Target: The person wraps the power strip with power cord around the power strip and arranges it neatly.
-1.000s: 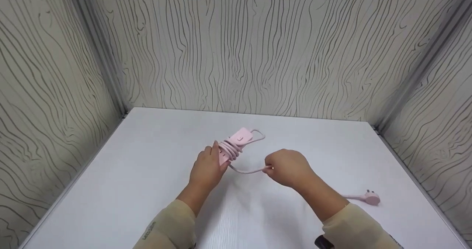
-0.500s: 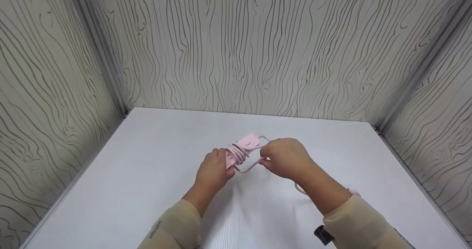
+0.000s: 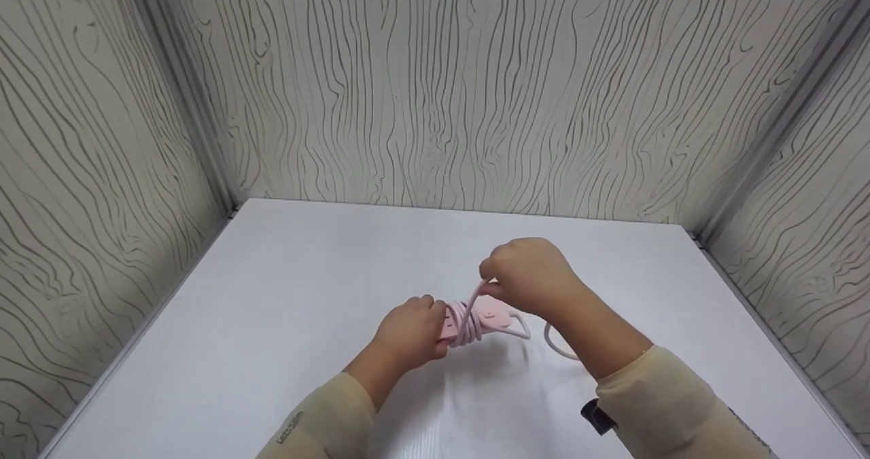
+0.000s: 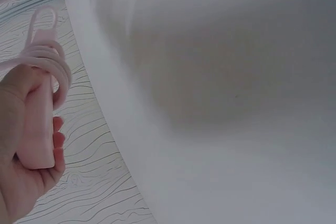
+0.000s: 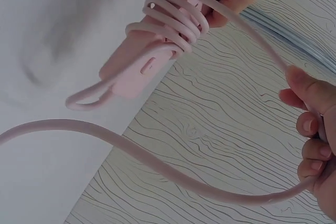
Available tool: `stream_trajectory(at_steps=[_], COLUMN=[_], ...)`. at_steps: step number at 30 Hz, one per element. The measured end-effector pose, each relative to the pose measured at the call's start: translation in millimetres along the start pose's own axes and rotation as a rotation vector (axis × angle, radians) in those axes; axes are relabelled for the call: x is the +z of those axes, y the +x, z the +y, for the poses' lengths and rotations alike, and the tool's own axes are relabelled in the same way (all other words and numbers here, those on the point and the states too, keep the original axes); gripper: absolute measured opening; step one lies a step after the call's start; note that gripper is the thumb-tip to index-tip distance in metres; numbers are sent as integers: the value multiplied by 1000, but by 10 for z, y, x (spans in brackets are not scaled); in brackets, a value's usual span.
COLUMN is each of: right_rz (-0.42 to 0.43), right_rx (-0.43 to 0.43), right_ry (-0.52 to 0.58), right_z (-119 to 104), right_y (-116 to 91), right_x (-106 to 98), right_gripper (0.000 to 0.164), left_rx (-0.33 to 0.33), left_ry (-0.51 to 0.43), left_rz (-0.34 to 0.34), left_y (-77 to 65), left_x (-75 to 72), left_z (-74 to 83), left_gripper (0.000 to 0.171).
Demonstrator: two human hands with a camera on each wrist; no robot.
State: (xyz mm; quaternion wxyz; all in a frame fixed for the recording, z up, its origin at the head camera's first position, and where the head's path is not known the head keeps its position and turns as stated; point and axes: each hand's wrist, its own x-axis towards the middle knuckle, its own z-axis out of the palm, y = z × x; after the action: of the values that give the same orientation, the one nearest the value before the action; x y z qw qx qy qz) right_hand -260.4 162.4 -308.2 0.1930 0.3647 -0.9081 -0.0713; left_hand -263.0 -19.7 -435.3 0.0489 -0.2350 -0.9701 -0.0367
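A pink power strip has several turns of its pale pink cord wound around its middle. My left hand grips the end of the strip with the sockets; in the left wrist view its fingers curl round the body. A switch shows on the strip's other end, where the cord comes out in a small loop. My right hand, up and to the right of the strip, pinches the cord, which runs taut to the windings. Behind that hand the cord hangs in a wide curve.
A white table lies under both hands. Wood-grain panels stand at the back and both sides, with grey metal posts in the corners. A dark strap piece sits at the right sleeve.
The left hand and power strip have moved right and toward me, and the strip has turned more level. My right hand has risen, drawing the cord up over the strip. The plug is now hidden.
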Motion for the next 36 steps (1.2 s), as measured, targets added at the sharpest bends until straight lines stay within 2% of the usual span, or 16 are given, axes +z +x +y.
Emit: stream_trajectory(at_steps=[4,8,11,16,20,26,33,36], right_rz=[1,-12,-44,-125,-205,-283,-317,-317], right_rx=[-16,4,33,69,105,168,189,188], right_ry=[-9,-17,-19,18,78,225,365,434], right_z=[11,45,76,135,216,346,385,397], right_y=[22,52,73,89,82,47,18,-10], right_x=[26,80,134,223,290,344,406,452], right_gripper=[16,18,18,21,25,24,18,16], left_rx=[97,170,224,337,408,441,566,587], left_ry=[33,24,23,78,101,58,52,17], left_rz=[-2,-3,2,36,83,138,254,261], left_y=[-9,-13,-19,-39,-60,-98,-113,-125], left_x=[-4,5,12,-5,-33,-101,-133,-148], left_z=[1,-9,-24,-67,-99,-120,-91,-81], left_gripper=[42,42,42,41,41,40,41,41])
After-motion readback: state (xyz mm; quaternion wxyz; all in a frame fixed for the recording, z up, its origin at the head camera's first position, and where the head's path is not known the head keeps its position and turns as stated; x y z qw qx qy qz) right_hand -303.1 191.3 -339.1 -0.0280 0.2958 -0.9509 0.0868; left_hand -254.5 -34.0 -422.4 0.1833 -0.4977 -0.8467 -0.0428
